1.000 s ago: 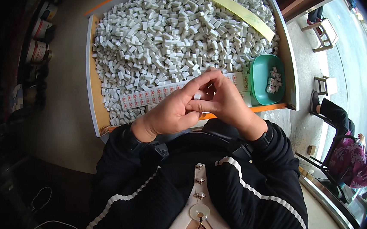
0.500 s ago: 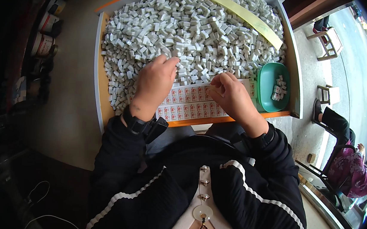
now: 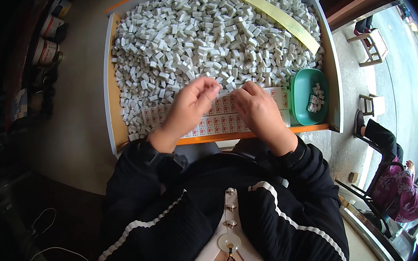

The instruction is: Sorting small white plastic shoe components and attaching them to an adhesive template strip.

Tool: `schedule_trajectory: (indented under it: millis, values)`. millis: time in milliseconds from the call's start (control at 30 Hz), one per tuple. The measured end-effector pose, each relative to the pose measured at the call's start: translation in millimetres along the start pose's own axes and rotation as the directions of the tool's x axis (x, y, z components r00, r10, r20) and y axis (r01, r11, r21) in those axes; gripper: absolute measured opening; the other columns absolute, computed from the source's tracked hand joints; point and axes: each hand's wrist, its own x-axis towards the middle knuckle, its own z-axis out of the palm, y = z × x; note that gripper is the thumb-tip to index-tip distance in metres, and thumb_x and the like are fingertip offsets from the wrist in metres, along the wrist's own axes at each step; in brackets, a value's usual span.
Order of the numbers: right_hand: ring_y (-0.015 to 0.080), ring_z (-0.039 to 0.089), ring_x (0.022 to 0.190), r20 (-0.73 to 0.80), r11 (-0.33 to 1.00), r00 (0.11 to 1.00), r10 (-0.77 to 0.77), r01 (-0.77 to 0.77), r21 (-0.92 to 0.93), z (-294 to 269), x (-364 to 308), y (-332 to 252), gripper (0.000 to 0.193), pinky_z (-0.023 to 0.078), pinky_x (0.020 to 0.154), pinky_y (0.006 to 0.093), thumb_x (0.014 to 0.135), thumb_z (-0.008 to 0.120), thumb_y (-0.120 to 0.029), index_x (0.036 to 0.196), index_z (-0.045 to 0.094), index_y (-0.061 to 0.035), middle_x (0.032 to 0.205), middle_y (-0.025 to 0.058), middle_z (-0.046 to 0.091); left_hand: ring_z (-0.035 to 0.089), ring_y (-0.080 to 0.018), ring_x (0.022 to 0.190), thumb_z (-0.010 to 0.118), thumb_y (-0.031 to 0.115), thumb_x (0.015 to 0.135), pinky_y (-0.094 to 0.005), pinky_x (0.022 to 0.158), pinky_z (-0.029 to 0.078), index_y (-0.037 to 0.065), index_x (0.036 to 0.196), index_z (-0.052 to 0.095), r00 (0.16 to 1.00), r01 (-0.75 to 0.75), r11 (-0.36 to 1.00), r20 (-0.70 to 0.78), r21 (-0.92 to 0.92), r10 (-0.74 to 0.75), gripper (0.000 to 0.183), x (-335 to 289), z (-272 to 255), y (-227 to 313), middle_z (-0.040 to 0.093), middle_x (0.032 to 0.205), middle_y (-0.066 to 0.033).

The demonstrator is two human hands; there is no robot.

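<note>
My left hand [image 3: 187, 110] hangs over the front of the drawer, thumb and forefinger pinched together; whatever sits at their tips is too small to name. Close beside it, my right hand [image 3: 260, 111] has its fingers curled shut above the printed strips, and its grip is hidden. Beneath both hands, white label strips [image 3: 218, 125] with rows of small red pictures lie along the drawer's near edge. Beyond them spreads a deep heap of small white blocks [image 3: 197, 36]. A green bowl [image 3: 302, 117] at the right holds several printed blocks [image 3: 317, 99].
Wooden walls of the drawer [image 3: 338, 99] enclose the heap. A long yellow strip [image 3: 272, 14] lies across the blocks at the back right. To the right are stools [image 3: 372, 105] and a seated person [image 3: 395, 192]. Containers [image 3: 46, 51] line the left side.
My left hand has come off the heap, moving right and nearer to my right hand. My right hand has shifted slightly left, staying over the strips.
</note>
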Motion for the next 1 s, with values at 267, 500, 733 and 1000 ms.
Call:
schedule_trajectory:
  millis: [267,500,733,1000]
  values:
    - [0.0279,0.056,0.084,0.101,0.984,0.988,-0.118,0.13,-0.122,-3,4,-3,0.019,0.049,0.07,0.038,0.075,0.059,-0.006,0.094,0.058,-0.0054,0.087,0.0098,0.052,0.043,-0.0016,0.055,0.053,0.011,0.094,-0.0152,0.048,0.033,0.005,0.105,0.056,0.955,0.295,0.901,0.056,-0.319,-0.292,0.013,-9,22,-28,0.054,0.073,0.0033]
    - [0.0269,0.054,0.088,0.214,0.973,0.966,-0.149,0.181,-0.143,-12,-6,-3,0.024,0.048,0.075,0.0365,0.074,0.059,-0.006,0.098,0.057,-0.0037,0.091,0.0102,0.052,0.044,-0.0019,0.056,0.054,0.006,0.091,-0.0154,0.049,0.034,0.004,0.109,0.056,0.975,0.223,0.918,0.092,-0.328,-0.204,0.018,-8,20,-30,0.054,0.074,0.0033]
    - [0.027,0.052,0.089,0.094,0.987,0.982,-0.161,0.161,0.006,-11,-5,2,0.036,0.047,0.08,0.0351,0.074,0.061,-0.007,0.109,0.058,-0.003,0.097,0.0108,0.053,0.048,-0.0025,0.057,0.054,0.001,0.087,-0.015,0.049,0.036,0.002,0.112,0.055,0.974,0.226,0.929,0.09,-0.294,-0.208,0.025,-9,21,-32,0.054,0.076,0.0018]
    - [0.0267,0.051,0.091,0.151,0.973,0.966,-0.211,0.222,-0.065,-10,-8,4,0.04,0.046,0.08,0.0342,0.074,0.063,-0.007,0.113,0.057,-0.0029,0.095,0.0101,0.053,0.052,-0.0034,0.059,0.056,0.0,0.087,-0.0155,0.047,0.037,0.001,0.112,0.054,0.969,0.248,0.929,0.085,-0.275,-0.234,0.026,-8,22,-25,0.055,0.077,0.0008]
